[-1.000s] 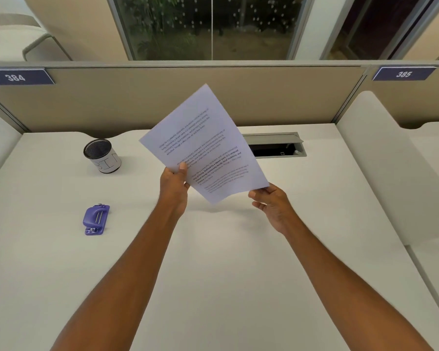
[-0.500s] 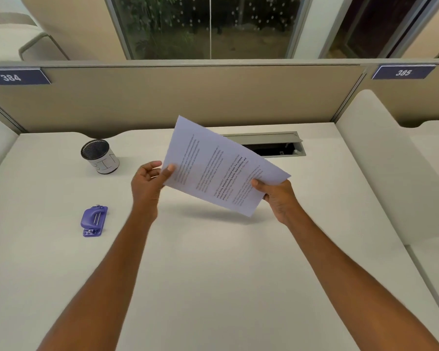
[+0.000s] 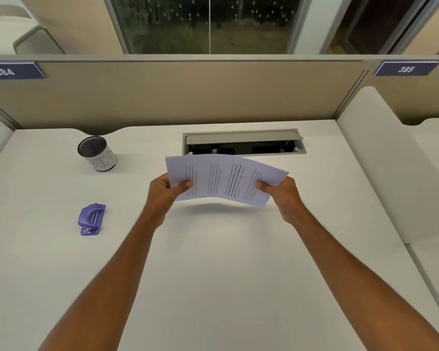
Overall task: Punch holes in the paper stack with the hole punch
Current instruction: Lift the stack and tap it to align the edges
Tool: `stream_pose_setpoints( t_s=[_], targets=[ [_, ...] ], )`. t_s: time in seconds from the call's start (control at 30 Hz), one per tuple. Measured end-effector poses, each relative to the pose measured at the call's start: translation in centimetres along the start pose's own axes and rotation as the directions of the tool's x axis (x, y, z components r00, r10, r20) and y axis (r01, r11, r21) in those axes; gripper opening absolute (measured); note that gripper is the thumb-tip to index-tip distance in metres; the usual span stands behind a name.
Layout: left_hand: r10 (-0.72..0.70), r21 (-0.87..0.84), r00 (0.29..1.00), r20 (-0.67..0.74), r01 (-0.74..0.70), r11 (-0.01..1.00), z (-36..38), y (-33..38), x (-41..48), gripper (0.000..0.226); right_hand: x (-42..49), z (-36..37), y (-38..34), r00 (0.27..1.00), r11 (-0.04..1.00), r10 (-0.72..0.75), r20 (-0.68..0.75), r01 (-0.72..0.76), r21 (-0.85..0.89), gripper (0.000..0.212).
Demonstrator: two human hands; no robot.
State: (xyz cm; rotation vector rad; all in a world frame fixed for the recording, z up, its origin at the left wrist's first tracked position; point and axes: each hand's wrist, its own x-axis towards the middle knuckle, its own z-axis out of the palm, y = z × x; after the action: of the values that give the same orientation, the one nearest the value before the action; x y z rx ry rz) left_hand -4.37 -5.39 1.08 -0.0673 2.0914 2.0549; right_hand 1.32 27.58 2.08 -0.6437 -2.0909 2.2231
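Observation:
A thin stack of printed white paper (image 3: 223,179) hovers above the middle of the white desk (image 3: 213,274), turned sideways and bowed slightly upward. My left hand (image 3: 166,192) pinches its left short edge, thumb on top. My right hand (image 3: 280,193) pinches its right short edge the same way. The purple hole punch (image 3: 91,219) lies flat on the desk well to the left of my left hand, untouched.
A mesh cup with a white label (image 3: 96,154) stands at the back left. An open grey cable hatch (image 3: 243,143) sits in the desk just behind the paper. Beige partitions (image 3: 188,95) close off the back; a white divider (image 3: 390,160) runs along the right.
The paper has swung from upright and tilted to lying sideways and lower over the desk. My hands have moved apart to its two short edges.

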Motion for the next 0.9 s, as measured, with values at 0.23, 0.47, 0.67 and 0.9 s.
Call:
stream_pose_setpoints(
  t_s=[0.23,0.47,0.67,0.9],
  targets=[
    [-0.086,-0.049,0.996,0.018,0.087,0.995,0.5,-2.7,-0.6,0.031,-0.4,0.0,2.0,0.998,0.998,0.058,0.018,-0.058,-0.015,0.042],
    [-0.064,-0.065,0.998,0.004,0.064,0.996,1.1,-2.7,-0.7,0.027,-0.1,-0.1,2.5,0.998,0.998,0.062,0.012,-0.062,0.002,0.041],
    [-0.080,-0.103,0.997,0.011,0.081,0.991,1.5,-2.4,-0.9,0.029,-0.1,-0.8,2.7,0.996,0.994,0.087,0.033,-0.084,-0.062,0.040],
    [-0.076,-0.281,0.996,0.047,0.087,0.956,0.9,-1.1,-0.5,0.033,-0.4,-2.4,2.1,0.992,0.989,0.122,0.042,-0.126,0.081,0.023]
  ],
)
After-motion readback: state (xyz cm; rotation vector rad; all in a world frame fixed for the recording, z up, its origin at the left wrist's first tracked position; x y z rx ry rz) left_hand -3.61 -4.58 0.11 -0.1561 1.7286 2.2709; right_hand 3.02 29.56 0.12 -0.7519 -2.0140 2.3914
